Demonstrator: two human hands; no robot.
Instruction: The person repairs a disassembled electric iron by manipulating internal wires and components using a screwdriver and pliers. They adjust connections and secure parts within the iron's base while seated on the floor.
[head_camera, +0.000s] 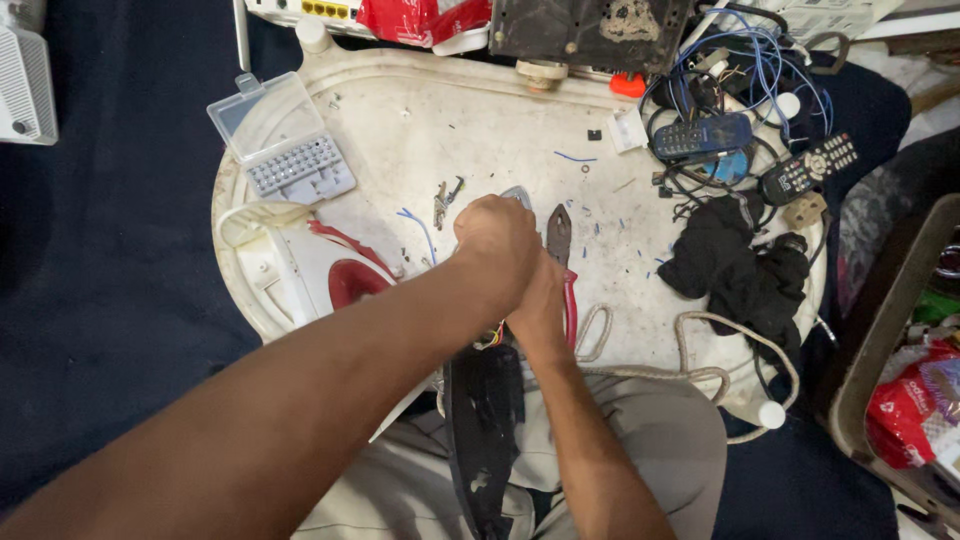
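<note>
My left hand (497, 238) is a closed fist over the middle of the white oval tray (440, 110), with a grey metal tip (517, 193) poking out beyond its knuckles. My right hand (540, 300) lies just under it and is mostly covered, so its fingers are hidden. Pliers with red handles (562, 250) lie along its right edge, and I cannot tell whether it grips them. A dark iron soleplate (485, 430) with coloured wires at its top rests on my lap below both hands.
A white and red iron housing (300, 275) sits at the tray's left. Behind it lies an open clear case of bits (285, 150). Remote controls (810, 165), blue wires and a black cloth (735, 265) crowd the right side. A braided cord (690, 370) loops at the front.
</note>
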